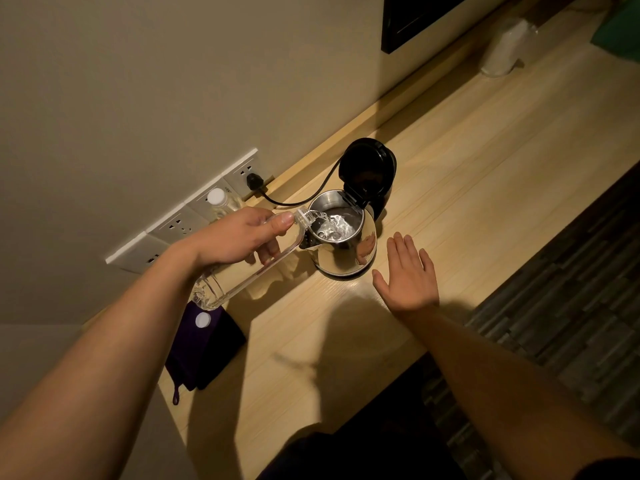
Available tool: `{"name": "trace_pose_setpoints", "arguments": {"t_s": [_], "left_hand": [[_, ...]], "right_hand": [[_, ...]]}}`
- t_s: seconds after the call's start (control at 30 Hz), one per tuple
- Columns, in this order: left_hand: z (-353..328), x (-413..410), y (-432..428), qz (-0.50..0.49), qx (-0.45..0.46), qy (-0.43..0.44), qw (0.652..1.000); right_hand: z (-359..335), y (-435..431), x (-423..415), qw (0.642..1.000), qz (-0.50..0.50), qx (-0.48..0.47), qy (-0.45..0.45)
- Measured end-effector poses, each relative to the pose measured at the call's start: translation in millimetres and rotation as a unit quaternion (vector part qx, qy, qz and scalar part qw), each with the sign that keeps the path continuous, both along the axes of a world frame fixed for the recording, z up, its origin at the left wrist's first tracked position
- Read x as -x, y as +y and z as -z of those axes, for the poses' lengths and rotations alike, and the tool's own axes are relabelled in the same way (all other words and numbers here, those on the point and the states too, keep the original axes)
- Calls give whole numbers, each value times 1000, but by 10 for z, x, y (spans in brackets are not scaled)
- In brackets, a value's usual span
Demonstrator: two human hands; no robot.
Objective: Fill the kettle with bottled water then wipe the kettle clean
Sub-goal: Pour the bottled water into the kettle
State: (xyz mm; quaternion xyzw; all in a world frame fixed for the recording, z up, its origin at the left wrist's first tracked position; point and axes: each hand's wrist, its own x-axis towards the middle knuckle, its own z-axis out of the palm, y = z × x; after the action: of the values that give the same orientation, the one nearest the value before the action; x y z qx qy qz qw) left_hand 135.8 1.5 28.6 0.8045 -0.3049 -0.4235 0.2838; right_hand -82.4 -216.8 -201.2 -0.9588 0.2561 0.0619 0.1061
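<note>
A steel kettle (pixel 349 252) stands on the wooden desk (pixel 485 174), its black lid (pixel 367 169) flipped up. My left hand (pixel 239 237) grips a clear water bottle (pixel 235 277), tilted with its mouth over the kettle's rim, and water runs into the kettle. My right hand (pixel 408 275) hovers flat, fingers spread, just right of the kettle, holding nothing. A dark purple cloth (pixel 204 348) lies at the desk's left end with a white bottle cap (pixel 203 320) on it.
A second capped bottle (pixel 220 202) stands by the wall sockets (pixel 180 216). The kettle's black cord (pixel 298 199) runs to a plug (pixel 254 181). A white cup-like object (pixel 505 46) sits far right at the back. Patterned carpet (pixel 561 299) lies beyond the desk's front edge.
</note>
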Motion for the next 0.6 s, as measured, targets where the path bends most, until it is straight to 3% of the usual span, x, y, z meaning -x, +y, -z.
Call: {"name": "trace_pose_setpoints", "arguments": {"t_s": [0.6], "left_hand": [[-47, -19, -7, -2, -2, -1, 1000]], "right_hand": [[35, 0, -6, 1000, 2, 1, -1]]}}
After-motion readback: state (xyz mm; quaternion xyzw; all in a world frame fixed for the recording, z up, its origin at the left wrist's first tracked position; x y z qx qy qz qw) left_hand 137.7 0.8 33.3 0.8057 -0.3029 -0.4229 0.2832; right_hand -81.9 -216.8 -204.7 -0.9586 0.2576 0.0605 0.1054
